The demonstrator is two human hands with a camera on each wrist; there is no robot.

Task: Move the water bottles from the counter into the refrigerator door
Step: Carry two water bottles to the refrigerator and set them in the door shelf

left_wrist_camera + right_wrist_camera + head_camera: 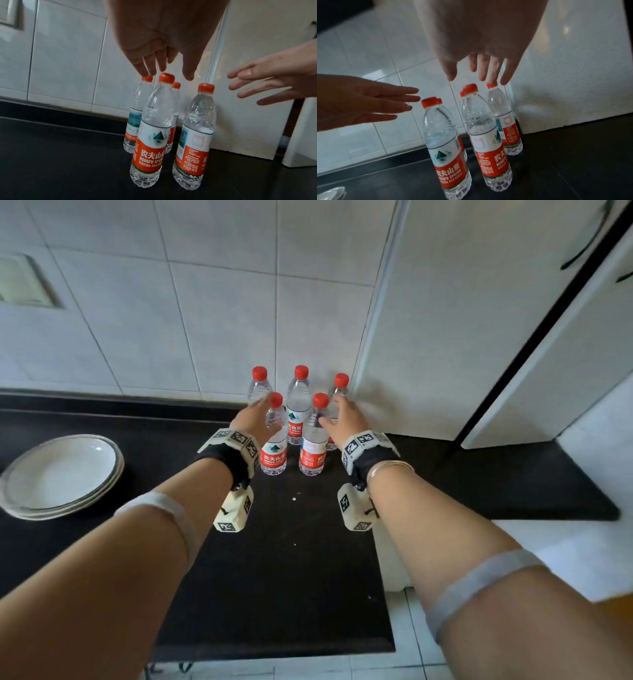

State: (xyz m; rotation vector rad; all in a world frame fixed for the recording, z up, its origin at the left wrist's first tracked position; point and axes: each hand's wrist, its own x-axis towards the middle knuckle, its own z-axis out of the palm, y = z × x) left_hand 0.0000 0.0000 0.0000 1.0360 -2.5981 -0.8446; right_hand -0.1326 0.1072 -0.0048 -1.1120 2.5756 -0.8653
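Note:
Several clear water bottles with red caps and red labels stand grouped on the black counter (291, 559), close to the tiled wall. The front left bottle (274, 455) (150, 128) (447, 148) lies just under my left hand (260, 414) (163, 65), whose straight fingers hover at cap height without touching it. My right hand (337, 412) (479, 67) is spread beside the front right bottle (313, 448) (197, 135) (488, 142), holding nothing. The white refrigerator (445, 320) stands right beside the bottles.
A stack of white plates (58, 474) sits on the counter at the left. The tiled wall (171, 302) runs behind the bottles. A dark gap separates the refrigerator's side from a white panel (582, 354) at the far right. The counter's front edge is near me.

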